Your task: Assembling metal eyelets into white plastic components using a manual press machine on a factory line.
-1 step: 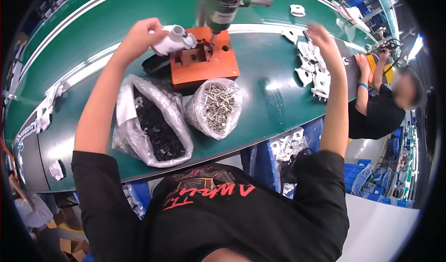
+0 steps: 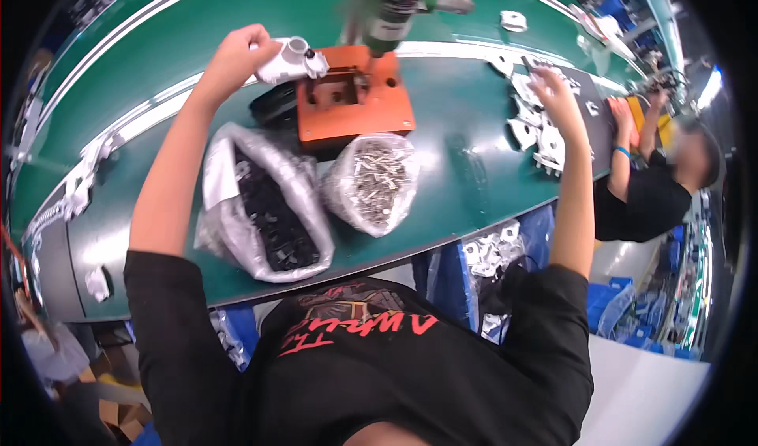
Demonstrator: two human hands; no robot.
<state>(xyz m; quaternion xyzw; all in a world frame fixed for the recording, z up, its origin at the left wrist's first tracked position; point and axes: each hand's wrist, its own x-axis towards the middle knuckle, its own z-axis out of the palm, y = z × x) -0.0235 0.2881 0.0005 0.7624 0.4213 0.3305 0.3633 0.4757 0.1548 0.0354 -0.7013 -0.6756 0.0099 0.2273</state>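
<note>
My left hand (image 2: 239, 57) is closed around the end of a white plastic housing with a round tube-like opening (image 2: 286, 60). The housing is at the left back corner of an orange fixture block (image 2: 355, 120), which has a recess in its top. Above the block hangs a green drill-like machine head (image 2: 391, 15), its lower tip over the recess. On the right, my right hand (image 2: 559, 105) hovers at a pile of white plastic parts (image 2: 550, 142). Its thumb and fingers look apart, and I see nothing held, though it is slightly blurred.
Near me lie a clear bag of small black parts (image 2: 272, 217) and a bag of metal pins or screws (image 2: 377, 181). A black object (image 2: 274, 105) sits left of the block. Blue bins of white parts (image 2: 493, 252) stand below the table edge. A co-worker (image 2: 655, 185) works at right.
My right hand has shifted down a little and its fingers show more clearly. My left hand has moved slightly, still gripping the white housing. The whole view has shifted a bit.
</note>
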